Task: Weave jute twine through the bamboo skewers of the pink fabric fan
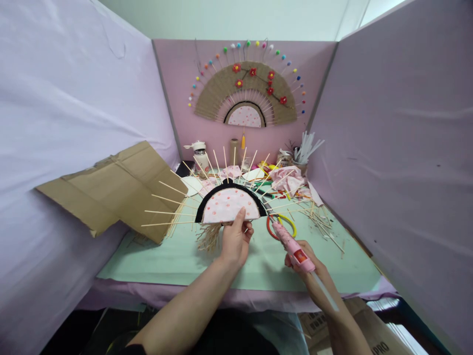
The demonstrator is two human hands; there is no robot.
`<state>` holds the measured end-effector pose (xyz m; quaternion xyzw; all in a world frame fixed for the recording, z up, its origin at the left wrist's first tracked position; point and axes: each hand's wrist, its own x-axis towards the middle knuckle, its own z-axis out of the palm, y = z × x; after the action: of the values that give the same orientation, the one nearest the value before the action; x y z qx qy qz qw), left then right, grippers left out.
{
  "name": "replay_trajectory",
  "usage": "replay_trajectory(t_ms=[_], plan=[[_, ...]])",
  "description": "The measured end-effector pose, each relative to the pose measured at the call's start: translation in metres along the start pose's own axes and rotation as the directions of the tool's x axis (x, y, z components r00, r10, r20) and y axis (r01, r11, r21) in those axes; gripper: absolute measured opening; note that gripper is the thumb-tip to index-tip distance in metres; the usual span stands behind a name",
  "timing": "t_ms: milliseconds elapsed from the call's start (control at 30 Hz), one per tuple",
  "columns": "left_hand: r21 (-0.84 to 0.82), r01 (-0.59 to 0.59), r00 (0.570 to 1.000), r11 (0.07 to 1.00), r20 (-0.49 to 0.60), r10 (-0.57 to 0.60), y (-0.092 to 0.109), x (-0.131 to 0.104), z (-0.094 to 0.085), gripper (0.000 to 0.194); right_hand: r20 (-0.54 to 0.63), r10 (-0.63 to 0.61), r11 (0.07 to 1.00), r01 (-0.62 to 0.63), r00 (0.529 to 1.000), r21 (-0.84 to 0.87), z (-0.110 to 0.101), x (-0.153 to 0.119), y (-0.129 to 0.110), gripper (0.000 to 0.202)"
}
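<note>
My left hand pinches a half-round fan base at its lower edge, thumb in front. The base has pink dotted cloth and a black rim, and thin wooden sticks radiate from it. In my right hand is a pink hot glue gun, a clear glue stick poking from its back end. Its nozzle points at the right end of the black rim; whether it touches, I cannot tell. Frayed twine strands hang behind the base. Red and yellow scissors handles show behind the gun.
A finished fan hangs on the back wall. Bent cardboard leans at left. Loose sticks lie at right. Crumpled pink cloth, a white-lidded bottle and a cup of glue sticks stand toward the back.
</note>
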<state>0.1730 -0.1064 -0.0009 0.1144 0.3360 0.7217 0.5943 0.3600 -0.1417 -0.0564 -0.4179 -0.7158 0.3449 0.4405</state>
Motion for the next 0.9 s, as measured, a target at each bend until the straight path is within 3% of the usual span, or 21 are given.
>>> replay_trajectory(t_ms=[633,733,900], plan=[[-0.004,0.001,1.0,1.0,0.007,-0.001,0.005,-0.001,0.003,0.034,0.002,-0.008,0.999,0.008,1.0,-0.043,0.0,0.003,-0.002,0.026],[-0.011,0.003,1.0,1.0,0.006,-0.003,0.011,-0.002,0.005,0.034,-0.047,-0.003,0.988,-0.004,0.999,-0.153,-0.013,0.009,0.008,0.025],[-0.013,-0.012,1.0,1.0,0.028,0.012,0.017,-0.003,0.007,0.034,-0.287,0.023,0.862,-0.164,0.958,-0.48,-0.056,0.038,0.044,0.033]])
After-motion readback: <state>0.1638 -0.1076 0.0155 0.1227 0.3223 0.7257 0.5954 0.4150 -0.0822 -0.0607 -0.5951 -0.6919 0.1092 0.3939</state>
